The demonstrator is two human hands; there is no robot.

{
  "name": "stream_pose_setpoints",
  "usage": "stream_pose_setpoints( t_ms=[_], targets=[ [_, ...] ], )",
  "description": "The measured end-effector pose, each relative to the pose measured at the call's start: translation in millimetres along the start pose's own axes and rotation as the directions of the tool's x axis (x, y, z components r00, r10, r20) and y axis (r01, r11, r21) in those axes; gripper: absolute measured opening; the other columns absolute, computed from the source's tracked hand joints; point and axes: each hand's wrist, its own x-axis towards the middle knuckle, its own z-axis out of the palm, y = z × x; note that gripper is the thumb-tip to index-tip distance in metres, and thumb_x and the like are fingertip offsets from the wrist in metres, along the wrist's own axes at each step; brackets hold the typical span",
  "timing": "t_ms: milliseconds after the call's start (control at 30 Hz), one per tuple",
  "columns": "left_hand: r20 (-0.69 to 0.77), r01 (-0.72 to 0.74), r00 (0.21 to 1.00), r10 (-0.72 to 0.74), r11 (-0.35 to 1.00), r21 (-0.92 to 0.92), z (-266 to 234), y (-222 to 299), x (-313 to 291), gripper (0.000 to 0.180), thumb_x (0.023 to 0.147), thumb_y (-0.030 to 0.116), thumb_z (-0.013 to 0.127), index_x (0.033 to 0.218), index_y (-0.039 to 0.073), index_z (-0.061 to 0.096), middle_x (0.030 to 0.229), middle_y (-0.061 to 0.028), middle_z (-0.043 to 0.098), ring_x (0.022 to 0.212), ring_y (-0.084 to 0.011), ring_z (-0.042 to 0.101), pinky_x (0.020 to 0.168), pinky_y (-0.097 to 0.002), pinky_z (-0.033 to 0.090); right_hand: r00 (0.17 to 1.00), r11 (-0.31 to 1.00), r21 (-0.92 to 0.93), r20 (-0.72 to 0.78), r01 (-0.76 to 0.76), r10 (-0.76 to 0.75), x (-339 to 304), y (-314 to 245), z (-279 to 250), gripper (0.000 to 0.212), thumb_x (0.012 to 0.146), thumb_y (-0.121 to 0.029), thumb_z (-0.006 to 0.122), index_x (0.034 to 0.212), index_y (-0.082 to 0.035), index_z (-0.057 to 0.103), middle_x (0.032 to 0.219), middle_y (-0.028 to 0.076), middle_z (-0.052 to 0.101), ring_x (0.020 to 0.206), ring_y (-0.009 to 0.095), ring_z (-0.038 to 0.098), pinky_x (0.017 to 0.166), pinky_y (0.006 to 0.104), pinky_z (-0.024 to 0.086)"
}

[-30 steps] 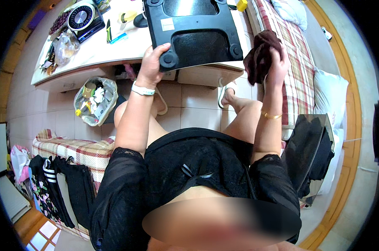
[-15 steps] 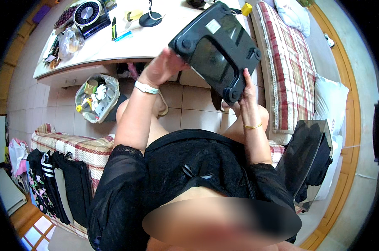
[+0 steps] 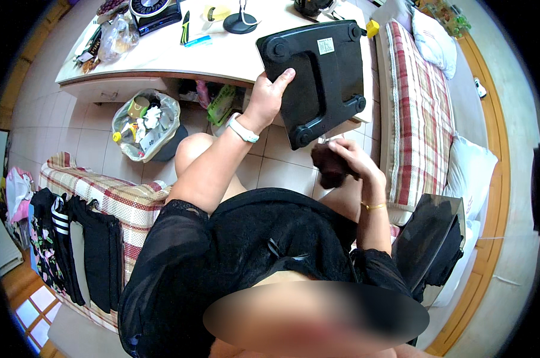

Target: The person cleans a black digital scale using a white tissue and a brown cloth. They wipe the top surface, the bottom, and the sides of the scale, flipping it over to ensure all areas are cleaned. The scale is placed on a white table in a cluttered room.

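black scale up by the table, brown cloth below it

closest is the right hand, bunched round the cloth with some fingertips buried, can't tell if the cloth touches the scale. left hand clamps the scale's left edge, thumb on the underside, other fingers hidden behind. lined bin sits left of that arm, plaid sofa off to the right. scale blocks the table's right front edge. it's tilted, footed underside facing the wearer, one corner pointing down at the cloth; looks nearly square, so can't call a long axis. farther back, a knife lies near a round-topped device chopped off by the frame, and a black object i can't make out.
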Motion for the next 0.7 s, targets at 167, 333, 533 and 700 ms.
stream_pose_setpoints(
  t_ms=[167,333,533,700],
  targets=[
    [0.05,-0.142,0.99,0.135,0.973,0.18,0,-5,0,0.028,0.102,0.02,0.062,0.116,-0.004,0.064,0.104,-0.0049,0.069,0.092,-0.0143,0.06,0.086,-0.0308,0.05,0.913,0.964,-0.013,-0.318,0.267,-0.257,-27,-102,-40,0.03,0.096,-0.027,0.069,0.101,0.002,0.07,0.087,0.003,0.066,0.084,0.011,0.059,0.078,0.0275,0.049],
    [0.08,-0.085,0.994,0.068,0.967,0.239,0,-14,1,0.027,0.101,0.02,0.063,0.114,-0.004,0.066,0.098,-0.0026,0.068,0.089,-0.0121,0.057,0.083,-0.0298,0.049,0.385,0.505,-0.732,-0.349,0.458,-0.855,27,-173,-46,0.017,0.09,-0.016,0.071,0.105,-0.007,0.072,0.105,0.013,0.066,0.099,0.031,0.065,0.087,0.035,0.052],
    [0.175,-0.028,0.984,-0.021,0.962,0.27,1,-13,-4,0.028,0.101,0.019,0.062,0.115,-0.004,0.065,0.1,-0.0047,0.069,0.09,-0.013,0.058,0.084,-0.0305,0.05,0.452,0.329,-0.866,-0.138,0.377,-0.881,89,-170,-20,0.019,0.086,-0.007,0.069,0.105,-0.009,0.072,0.113,0.009,0.067,0.107,0.031,0.062,0.091,0.0392,0.052],
    [0.182,-0.1,0.983,0.015,0.878,0.468,-3,-4,-9,0.03,0.1,0.019,0.062,0.118,-0.006,0.063,0.102,-0.0095,0.071,0.093,-0.0148,0.061,0.088,-0.0316,0.051,0.302,0.216,-0.796,-0.044,0.566,-0.952,86,-186,4,0.021,0.078,-0.006,0.072,0.098,-0.01,0.073,0.106,0.009,0.066,0.102,0.03,0.063,0.087,0.039,0.054]
  ],
)
